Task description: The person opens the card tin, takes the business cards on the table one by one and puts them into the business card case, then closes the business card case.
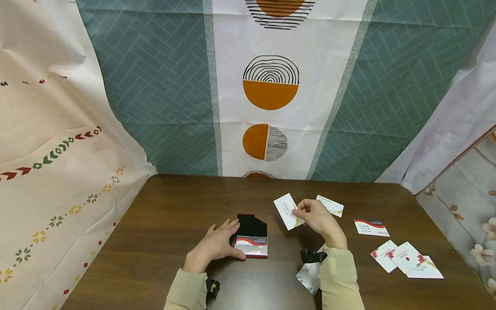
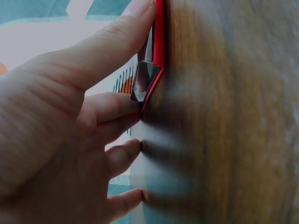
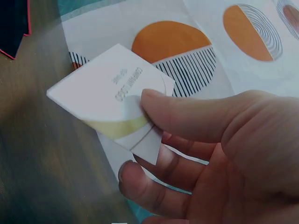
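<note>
My left hand (image 1: pixel 215 244) rests on the table at the left side of an open black card case (image 1: pixel 251 227) with red edges. Its thumb and index finger hold the case by that side; the other fingertips touch the wood. A business card with a red and dark band (image 1: pixel 252 241) sits in the case's silver pocket. To the right, my right hand (image 1: pixel 319 218) pinches a white business card (image 1: pixel 285 208) between thumb and fingers, above the table. In the right wrist view the card shows a yellow-green band and printed lettering, and a second edge shows at its lower corner.
Behind the right hand lies another white card (image 1: pixel 332 206). A red-banded card (image 1: pixel 371 227) lies farther right, with several overlapping floral cards (image 1: pixel 407 257) nearer the edge. Patterned paper (image 1: pixel 308 275) is partly under the right forearm. A curtain (image 1: pixel 271 129) hangs behind the table.
</note>
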Demonstrator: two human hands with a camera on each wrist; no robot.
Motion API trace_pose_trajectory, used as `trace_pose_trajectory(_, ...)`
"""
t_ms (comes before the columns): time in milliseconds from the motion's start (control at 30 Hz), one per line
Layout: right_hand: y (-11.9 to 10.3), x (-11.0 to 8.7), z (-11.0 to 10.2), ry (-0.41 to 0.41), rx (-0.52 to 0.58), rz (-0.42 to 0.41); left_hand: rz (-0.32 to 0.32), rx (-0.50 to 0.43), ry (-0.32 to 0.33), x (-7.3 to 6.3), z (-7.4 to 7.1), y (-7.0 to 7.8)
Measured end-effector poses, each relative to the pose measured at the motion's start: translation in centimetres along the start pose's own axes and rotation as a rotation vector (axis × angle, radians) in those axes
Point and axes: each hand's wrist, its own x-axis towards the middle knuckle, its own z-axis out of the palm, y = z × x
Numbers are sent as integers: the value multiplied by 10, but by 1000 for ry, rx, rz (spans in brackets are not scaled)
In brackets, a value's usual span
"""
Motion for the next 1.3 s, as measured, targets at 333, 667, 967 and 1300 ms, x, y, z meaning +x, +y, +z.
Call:
trace_pose_trajectory(333, -4, -1, 20, 37, -45, -57, 9, 3, -6, 0, 3, -1)
trace_pose_trajectory(667, -11, 4, 37, 56, -113, -72, 8, -11, 0, 0, 1, -1)
trace_pose_trajectory(967, -20, 6, 55, 36, -171, -142, 10, -6, 6, 1, 1, -2)
trace_pose_trajectory(1300, -24, 9, 76, -1, -195, -215, 18, -9, 13, 1, 0, -1)
